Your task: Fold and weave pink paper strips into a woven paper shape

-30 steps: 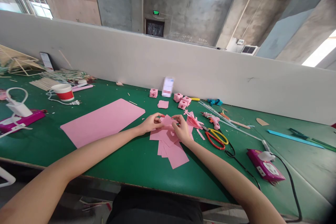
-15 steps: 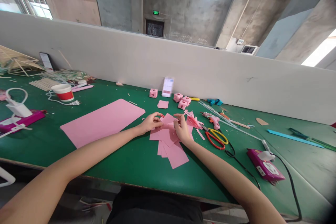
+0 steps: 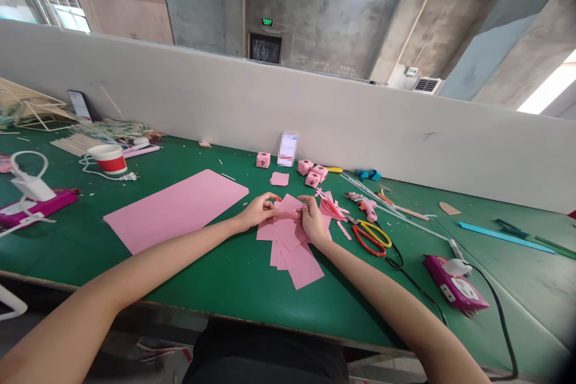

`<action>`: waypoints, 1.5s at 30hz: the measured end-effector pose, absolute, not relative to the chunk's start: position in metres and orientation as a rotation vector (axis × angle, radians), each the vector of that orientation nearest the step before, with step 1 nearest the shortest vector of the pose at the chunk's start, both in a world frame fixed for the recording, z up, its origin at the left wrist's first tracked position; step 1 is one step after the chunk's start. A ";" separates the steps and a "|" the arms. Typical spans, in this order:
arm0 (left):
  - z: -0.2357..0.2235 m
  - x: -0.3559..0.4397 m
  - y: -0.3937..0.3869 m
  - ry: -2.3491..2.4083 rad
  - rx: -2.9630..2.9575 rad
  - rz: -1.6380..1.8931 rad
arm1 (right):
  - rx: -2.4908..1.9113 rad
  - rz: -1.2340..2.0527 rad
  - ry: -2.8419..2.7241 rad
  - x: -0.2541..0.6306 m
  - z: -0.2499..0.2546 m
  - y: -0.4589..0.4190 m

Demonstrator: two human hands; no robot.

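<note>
Between my two hands a small piece of pink paper point(image 3: 288, 214) is held, its near edge folded up. My left hand point(image 3: 257, 211) pinches its left end, fingers curled. On the other end my right hand point(image 3: 312, 220) grips with thumb and fingers. Several loose pink paper squares point(image 3: 302, 267) lie fanned out beneath and in front of the hands. Just right of my right hand are folded pink strips point(image 3: 332, 209) and scissors point(image 3: 371, 237) with red and yellow handles. Past the hands sits a small stack of pink squares point(image 3: 279, 179).
A large pink sheet point(image 3: 180, 207) lies to the left. Several pink paper cubes point(image 3: 263, 160) stand near a propped phone point(image 3: 287, 150) by the partition. At right are a glue gun point(image 3: 366, 207) and a power strip point(image 3: 454, 285); a paper cup point(image 3: 108, 159) stands at left.
The held paper's near edge has come up into a fold between my fingers. My hands have shifted only slightly; everything else stays put.
</note>
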State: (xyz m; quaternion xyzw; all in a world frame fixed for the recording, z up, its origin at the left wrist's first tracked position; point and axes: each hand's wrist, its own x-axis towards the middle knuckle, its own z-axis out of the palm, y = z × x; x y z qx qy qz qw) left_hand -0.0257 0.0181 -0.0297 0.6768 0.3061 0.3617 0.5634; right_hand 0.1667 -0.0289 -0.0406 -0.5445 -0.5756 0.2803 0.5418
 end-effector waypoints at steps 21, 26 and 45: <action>-0.025 -0.029 0.006 0.934 2.233 1.055 | -1.352 -0.183 -1.939 0.158 -0.032 -0.046; -0.034 -0.025 0.010 1.045 2.509 0.810 | -1.410 -0.468 -2.117 0.167 -0.013 -0.041; -0.036 -0.026 0.013 1.046 2.483 0.730 | -2.016 -0.508 -2.286 0.173 -0.009 -0.040</action>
